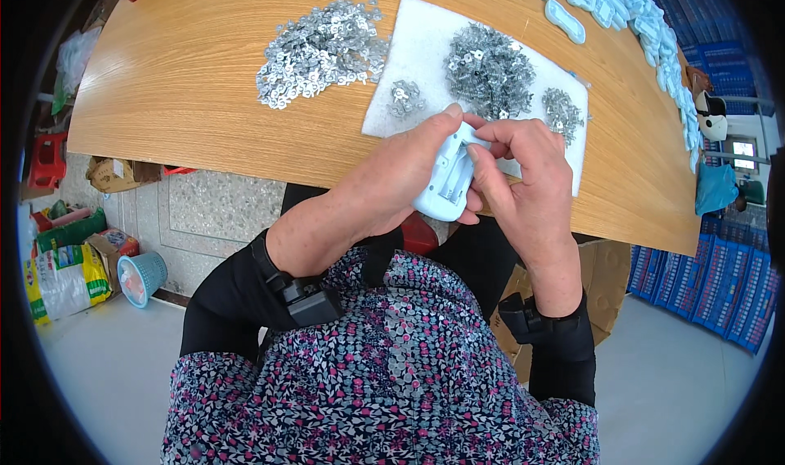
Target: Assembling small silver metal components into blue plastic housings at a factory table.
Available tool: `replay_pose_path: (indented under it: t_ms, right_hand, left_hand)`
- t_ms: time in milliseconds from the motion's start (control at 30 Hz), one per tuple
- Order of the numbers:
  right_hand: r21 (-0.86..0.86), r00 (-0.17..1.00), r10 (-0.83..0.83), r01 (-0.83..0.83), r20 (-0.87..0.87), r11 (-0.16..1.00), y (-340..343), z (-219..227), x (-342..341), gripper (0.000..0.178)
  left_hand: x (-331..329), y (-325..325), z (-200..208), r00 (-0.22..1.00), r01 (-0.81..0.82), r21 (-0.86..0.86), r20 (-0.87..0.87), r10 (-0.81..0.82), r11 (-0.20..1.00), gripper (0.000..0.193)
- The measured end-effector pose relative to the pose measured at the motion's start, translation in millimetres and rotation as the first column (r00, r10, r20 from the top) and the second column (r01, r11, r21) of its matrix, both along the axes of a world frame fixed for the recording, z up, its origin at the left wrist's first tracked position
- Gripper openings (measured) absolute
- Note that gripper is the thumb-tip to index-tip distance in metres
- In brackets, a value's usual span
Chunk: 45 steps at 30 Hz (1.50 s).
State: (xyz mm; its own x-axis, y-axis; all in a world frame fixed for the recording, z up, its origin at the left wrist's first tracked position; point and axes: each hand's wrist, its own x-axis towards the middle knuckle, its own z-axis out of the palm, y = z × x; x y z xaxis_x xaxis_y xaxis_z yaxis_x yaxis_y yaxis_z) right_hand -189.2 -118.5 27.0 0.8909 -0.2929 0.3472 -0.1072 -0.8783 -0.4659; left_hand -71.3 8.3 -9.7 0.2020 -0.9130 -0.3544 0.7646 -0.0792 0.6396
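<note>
Pale blue plastic housing [446, 183] cradled in left hand [401, 179], fingers clamped round it above the tabletop [188, 73] edge. Right hand [523, 175] fingers pinched together at its upper slot (contact piece too small to tell). Best kept steady, pressing squarely.

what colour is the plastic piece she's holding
Pale blue-white, seen in the head view: the plastic piece.

A small assembly workshop: heaps of metal clips [323, 52] on a wooden worktable [188, 81], stacked blue crates [719, 289] beside it.
</note>
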Motion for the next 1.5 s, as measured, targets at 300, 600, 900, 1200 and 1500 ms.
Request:
replay_pose_path:
  t_ms: [300, 600, 900, 1200, 1500]
  right_hand:
    - [0.887, 0.990, 0.017, 0.116, -0.138, 0.447, -8.0, 8.3, -4.4, 0.020]
    - [0.852, 0.975, 0.025, 0.181, -0.222, 0.491, -15.8, 0.9, -9.8, 0.020]
    - [0.896, 0.995, -0.100, 0.047, -0.003, 0.441, -3.8, -2.6, -10.5, 0.027]
    - [0.870, 0.997, -0.081, 0.034, 0.006, 0.492, 1.0, -18.8, -11.2, 0.020]
    - [0.817, 0.991, -0.136, 0.084, -0.007, 0.570, -6.0, -12.2, -9.7, 0.015]
  left_hand:
    - [4.7, 2.4, -2.6, 0.970, 0.019, -0.079, 0.243, 0.001, 0.997, 0.051]
    - [10.0, 10.9, 0.1, 0.578, 0.112, -0.005, 0.814, -0.061, 0.994, 0.045]
    - [11.4, 7.9, -1.8, 0.966, 0.100, -0.134, 0.251, -0.064, 0.986, 0.046]
    - [12.1, 11.6, -16.0, 0.942, 0.159, -0.399, -0.214, -0.260, 0.903, 0.044]
    - [24.5, 28.8, -8.9, 0.971, 0.074, -0.295, -0.197, -0.136, 0.953, 0.049]
